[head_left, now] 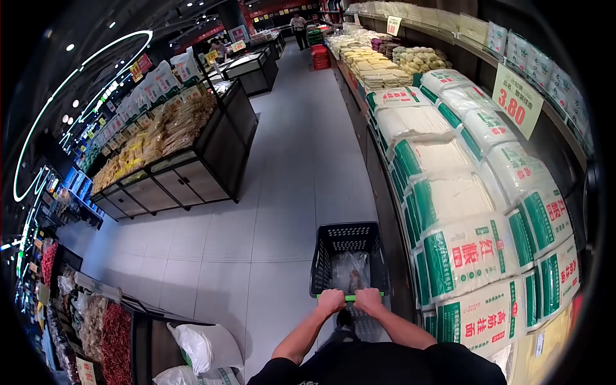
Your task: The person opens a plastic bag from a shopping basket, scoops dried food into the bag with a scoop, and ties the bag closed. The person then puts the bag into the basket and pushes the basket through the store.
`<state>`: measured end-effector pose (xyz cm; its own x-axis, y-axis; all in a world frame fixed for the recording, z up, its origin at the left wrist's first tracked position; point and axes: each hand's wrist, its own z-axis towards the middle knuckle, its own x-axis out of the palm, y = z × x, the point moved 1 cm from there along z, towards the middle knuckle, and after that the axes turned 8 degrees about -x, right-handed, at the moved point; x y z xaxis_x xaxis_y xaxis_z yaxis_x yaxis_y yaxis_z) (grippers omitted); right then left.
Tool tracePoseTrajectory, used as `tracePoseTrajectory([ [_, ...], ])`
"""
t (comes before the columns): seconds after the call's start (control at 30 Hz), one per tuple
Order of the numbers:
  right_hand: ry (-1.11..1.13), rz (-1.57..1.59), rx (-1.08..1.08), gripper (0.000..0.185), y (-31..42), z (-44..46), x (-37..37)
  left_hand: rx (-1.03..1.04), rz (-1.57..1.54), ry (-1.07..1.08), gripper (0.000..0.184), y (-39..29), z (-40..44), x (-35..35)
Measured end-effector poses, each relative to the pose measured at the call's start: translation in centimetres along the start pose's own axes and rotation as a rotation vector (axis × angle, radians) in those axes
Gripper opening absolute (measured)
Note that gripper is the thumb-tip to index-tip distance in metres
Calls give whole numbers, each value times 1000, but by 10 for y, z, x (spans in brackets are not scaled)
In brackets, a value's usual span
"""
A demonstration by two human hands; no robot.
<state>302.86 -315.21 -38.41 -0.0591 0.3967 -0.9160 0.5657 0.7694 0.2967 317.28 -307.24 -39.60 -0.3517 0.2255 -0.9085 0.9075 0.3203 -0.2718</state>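
Both of my hands are wrapped round the green handle (350,298) of a dark shopping cart (319,256). My left hand (331,300) closes on the handle's left part, and my right hand (368,299) grips it a little to the right. Inside the cart's perforated basket lies a clear plastic bag (351,268) with something reddish-brown in it; what that is I cannot make out. The cart stands on the grey tiled floor, close beside the shelf on the right.
Stacked noodle packs (471,250) fill the right shelf under a 3.80 price sign (517,101). A wooden display island (186,183) with bagged goods stands left. White sacks (206,346) and dried red goods (117,333) are lower left. Far down the aisle stands a person (299,31).
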Motion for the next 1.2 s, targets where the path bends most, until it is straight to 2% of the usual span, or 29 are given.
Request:
tracePoseTrajectory([
  [0.43, -28, -59, -10, 22, -69, 152, -76, 42, -40, -33, 20, 31, 166, -65],
  [0.57, -41, -65, -8, 21, -95, 201, -91, 26, -56, -111, 19, 38, 216, -81],
  [0.73, -104, -39, -47, 19, -124, 267, -109, -19, -37, -30, 20, 53, 280, -104],
  [0.83, -84, -16, -67, 19, -140, 301, -125, -87, 4, 0, 21, 60, 321, -119],
  [1.2, -45, 9, -105, 16, -192, 418, -178, -134, 34, 39, 24, 90, 444, -159],
])
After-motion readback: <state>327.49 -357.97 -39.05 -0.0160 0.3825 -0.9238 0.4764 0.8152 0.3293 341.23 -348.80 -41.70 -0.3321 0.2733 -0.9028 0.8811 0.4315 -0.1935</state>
